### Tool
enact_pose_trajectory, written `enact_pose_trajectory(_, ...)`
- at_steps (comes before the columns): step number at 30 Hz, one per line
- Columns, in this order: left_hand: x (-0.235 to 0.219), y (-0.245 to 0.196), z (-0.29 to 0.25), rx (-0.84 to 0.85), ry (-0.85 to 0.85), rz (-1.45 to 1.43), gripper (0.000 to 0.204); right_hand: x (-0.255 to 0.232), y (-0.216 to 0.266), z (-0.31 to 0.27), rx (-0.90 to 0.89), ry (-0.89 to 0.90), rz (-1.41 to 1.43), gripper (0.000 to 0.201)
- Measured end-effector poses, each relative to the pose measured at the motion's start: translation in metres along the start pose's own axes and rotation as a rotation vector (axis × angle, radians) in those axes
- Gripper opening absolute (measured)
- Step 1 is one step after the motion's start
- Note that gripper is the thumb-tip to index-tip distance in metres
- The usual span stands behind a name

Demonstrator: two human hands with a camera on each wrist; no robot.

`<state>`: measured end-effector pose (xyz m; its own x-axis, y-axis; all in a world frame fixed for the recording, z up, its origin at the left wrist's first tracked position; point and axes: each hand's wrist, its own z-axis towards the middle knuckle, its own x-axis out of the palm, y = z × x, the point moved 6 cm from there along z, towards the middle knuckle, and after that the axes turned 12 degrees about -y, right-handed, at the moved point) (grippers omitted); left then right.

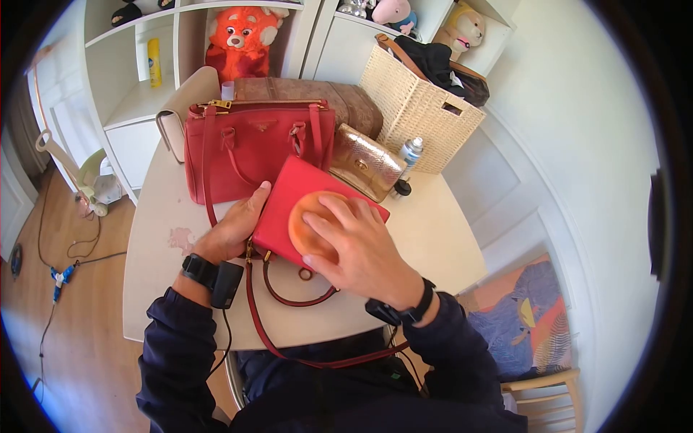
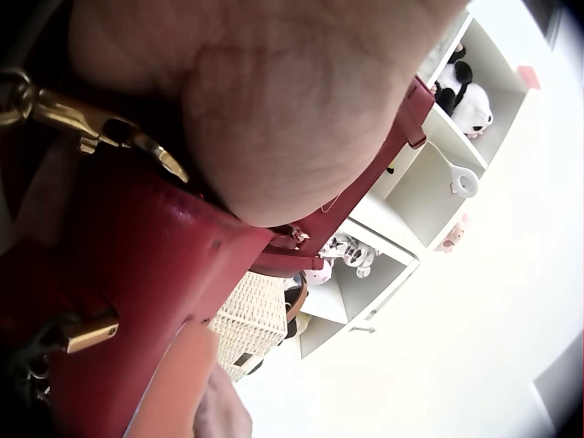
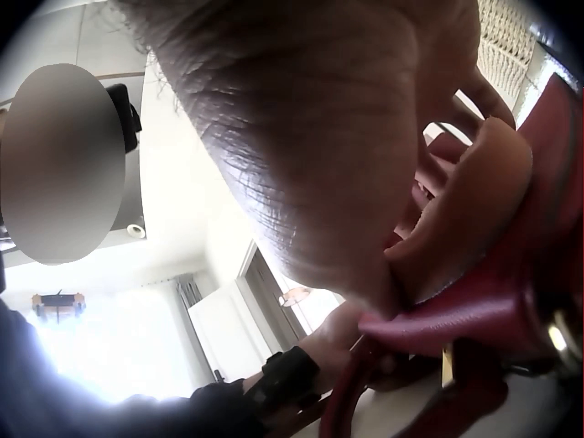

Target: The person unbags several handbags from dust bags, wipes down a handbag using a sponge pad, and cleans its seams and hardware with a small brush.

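Observation:
A small red handbag [image 1: 292,180] is tilted up over the table's near side, its smooth flat face toward me. My left hand [image 1: 229,229] grips its left edge, thumb along the face; the other fingers are hidden behind the bag. Against that face my right hand [image 1: 364,249] holds a round orange sponge pad [image 1: 297,225], fingers spread over its top. In the right wrist view the pad [image 3: 479,205] lies flat on the red leather. A rolled handle [image 1: 297,304] and a long strap [image 1: 254,310] hang toward my lap. Gold clasp hardware [image 2: 100,123] shows beside my left palm.
Behind stand a larger red handbag [image 1: 253,155], a brown patterned bag [image 1: 310,97], a beige bag [image 1: 172,123] and a gold clutch [image 1: 364,162]. A spray can [image 1: 411,153] and black cap [image 1: 401,189] stand right, before a wicker basket [image 1: 415,101]. A chair [image 1: 523,317] is lower right.

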<state>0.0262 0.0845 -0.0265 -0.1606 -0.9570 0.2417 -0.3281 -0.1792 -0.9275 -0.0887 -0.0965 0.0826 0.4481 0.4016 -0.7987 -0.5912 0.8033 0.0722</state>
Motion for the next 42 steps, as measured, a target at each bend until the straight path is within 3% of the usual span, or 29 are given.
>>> enact_pose_trajectory(4,-0.001,0.002,0.002,-0.010,-0.006,-0.025,0.068,0.021,-0.005,0.037,-0.106,-0.135,-0.047,0.056)
enact_pose_trajectory(11,0.003,-0.003,-0.004,-0.031,0.023,0.058,0.061,0.030,-0.039,0.062,-0.026,-0.188,0.007,0.052)
enact_pose_trajectory(16,0.006,-0.006,-0.010,-0.045,0.038,0.060,0.058,0.006,-0.033,0.022,-0.041,-0.135,-0.059,0.054)
enact_pose_trajectory(22,0.006,-0.003,-0.003,-0.036,0.074,0.076,0.059,-0.028,-0.016,-0.041,0.097,0.083,-0.059,0.057)
enact_pose_trajectory(27,0.007,-0.004,-0.006,0.019,0.082,0.108,0.060,-0.028,0.006,-0.052,0.099,0.091,-0.015,0.062)
enact_pose_trajectory(35,0.007,-0.006,-0.008,0.030,0.040,0.052,0.063,0.002,0.046,-0.025,-0.060,-0.029,0.012,0.063)
enact_pose_trajectory(42,0.004,-0.003,-0.005,0.004,0.037,0.099,0.062,-0.036,0.019,-0.069,-0.001,0.068,-0.020,0.064)
